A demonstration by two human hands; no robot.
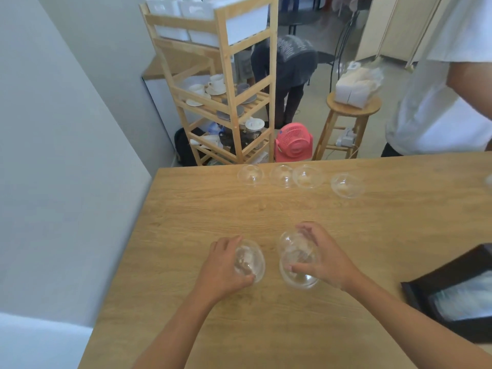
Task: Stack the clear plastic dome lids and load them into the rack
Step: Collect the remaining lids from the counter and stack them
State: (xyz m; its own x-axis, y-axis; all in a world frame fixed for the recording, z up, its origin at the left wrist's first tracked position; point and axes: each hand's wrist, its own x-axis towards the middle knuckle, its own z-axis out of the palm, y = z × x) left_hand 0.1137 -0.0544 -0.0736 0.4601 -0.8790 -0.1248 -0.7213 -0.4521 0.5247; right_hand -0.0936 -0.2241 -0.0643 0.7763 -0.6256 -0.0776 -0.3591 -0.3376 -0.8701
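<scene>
My left hand point(225, 265) grips one clear plastic dome lid point(253, 258) just above the wooden table point(266, 328). My right hand point(323, 258) holds a short stack of clear dome lids point(295, 258), fingers curled over its top and thumb across the front. The two held items sit side by side, a small gap apart. Several more loose dome lids point(307, 176) lie in a row along the table's far edge, from one at the left point(250, 174) to one at the right point(346, 185). A dark rack or tray point(439, 278) lies at the table's right edge.
Beyond the table stand a wooden shelf unit point(226, 83) with cups and white bins, a pink fan point(292, 142) on the floor and a wooden stool point(351, 113) bearing a white package. A person in a white shirt point(439, 102) stands at the far right; another bends down behind the shelf.
</scene>
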